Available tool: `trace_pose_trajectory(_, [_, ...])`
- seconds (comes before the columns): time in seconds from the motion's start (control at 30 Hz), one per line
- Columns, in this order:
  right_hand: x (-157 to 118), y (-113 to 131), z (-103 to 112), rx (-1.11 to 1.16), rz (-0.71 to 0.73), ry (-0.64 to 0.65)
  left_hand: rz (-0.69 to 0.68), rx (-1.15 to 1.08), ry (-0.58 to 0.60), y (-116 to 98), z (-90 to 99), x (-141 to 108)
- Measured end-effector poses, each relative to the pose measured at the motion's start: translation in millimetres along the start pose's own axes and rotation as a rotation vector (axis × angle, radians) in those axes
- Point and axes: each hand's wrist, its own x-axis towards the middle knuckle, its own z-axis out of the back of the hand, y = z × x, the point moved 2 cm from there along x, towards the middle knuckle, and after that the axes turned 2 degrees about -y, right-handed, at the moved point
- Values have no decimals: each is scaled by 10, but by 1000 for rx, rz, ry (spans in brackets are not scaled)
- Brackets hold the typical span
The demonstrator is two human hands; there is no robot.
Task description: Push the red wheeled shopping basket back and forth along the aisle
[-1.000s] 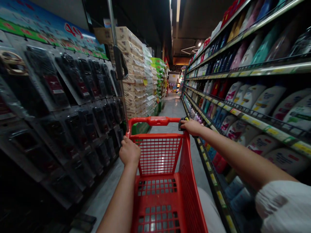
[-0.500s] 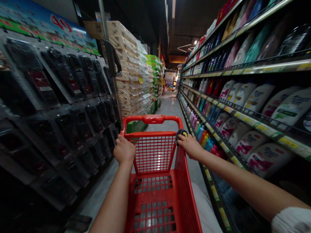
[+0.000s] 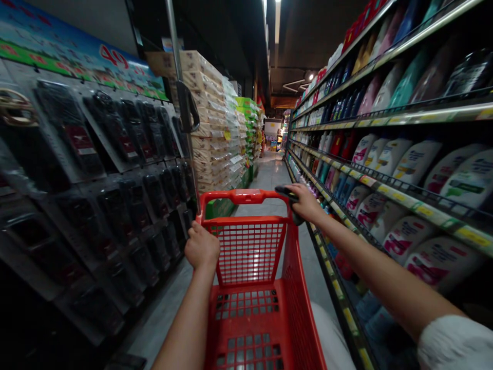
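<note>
A red plastic shopping basket (image 3: 246, 220) with grid walls and a raised handle stands in front of me, its visible floor bare. My left hand (image 3: 202, 246) is closed round the basket's left rim. At the right corner, beside the red handle, my right hand (image 3: 306, 202) is closed on a dark rounded object (image 3: 285, 192); its kind is not clear. Part of that object shows below my fingers, close to the rim. Near the left corner rises a metal rod (image 3: 174, 41) with a black grip (image 3: 187, 108).
Packaged belts (image 3: 82, 136) hang on a rack close at left. Stacked wrapped packs (image 3: 208, 128) line the aisle beyond. Shelves of bottles (image 3: 408, 159) run along the right, near my forearm. The tiled floor (image 3: 269, 167) stretches ahead between them.
My right hand has risen a little, and the dark object in it has turned from a round face to a flatter edge. The basket and my left hand sit slightly lower and further right in view.
</note>
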Motion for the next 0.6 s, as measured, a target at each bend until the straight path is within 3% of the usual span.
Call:
trace_pose_trajectory(0.07, [184, -56, -145, -72, -90, -69, 9, -7, 6, -6, 0, -2])
trace_pose_trajectory(0.23, [459, -31, -507, -247, -372, 121, 24, -11, 12, -6, -30, 0])
trace_pose_trajectory(0.43, [902, 442, -724, -193, -347, 224, 21, -16, 2, 13, -38, -15])
trace_pose_trajectory(0.6, [1056, 940, -899, -199, -267, 252, 58, -58, 31, 34, -10, -16])
